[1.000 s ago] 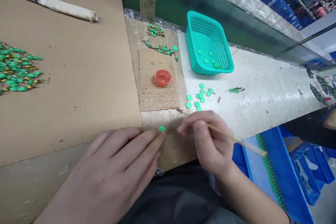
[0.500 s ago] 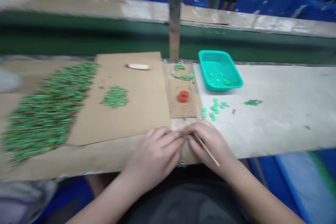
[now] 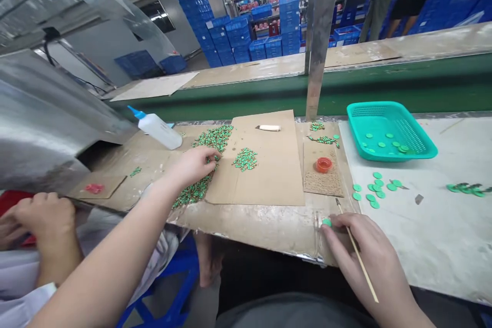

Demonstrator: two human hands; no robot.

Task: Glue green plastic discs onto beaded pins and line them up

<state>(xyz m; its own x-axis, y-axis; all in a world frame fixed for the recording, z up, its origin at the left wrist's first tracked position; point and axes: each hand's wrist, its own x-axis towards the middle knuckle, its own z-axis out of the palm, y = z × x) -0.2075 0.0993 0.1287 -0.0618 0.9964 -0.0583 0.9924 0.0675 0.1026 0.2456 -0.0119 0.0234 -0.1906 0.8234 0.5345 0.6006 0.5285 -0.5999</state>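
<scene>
My left hand reaches over a large pile of small green-and-brown pieces. Its thumb and fingers are curled together at the pile; what lies between the tips is too small to make out. At the table's front edge, my right hand pinches a flat green disc between thumb and forefinger. A thin wooden stick with a dark tip also rests in that hand, pointing up and away. Beyond it stands a small red cup on a cardboard piece. Loose green discs lie to the right.
A smaller green pile and a white-handled knife lie on a cardboard sheet. A teal basket holds several discs. At left are a glue bottle and another person's hand. A metal post rises behind.
My hands were together over a small green piece; now they are apart. The left has moved left to the pile. The right keeps the stick and now shows a green disc. The view has swung left.
</scene>
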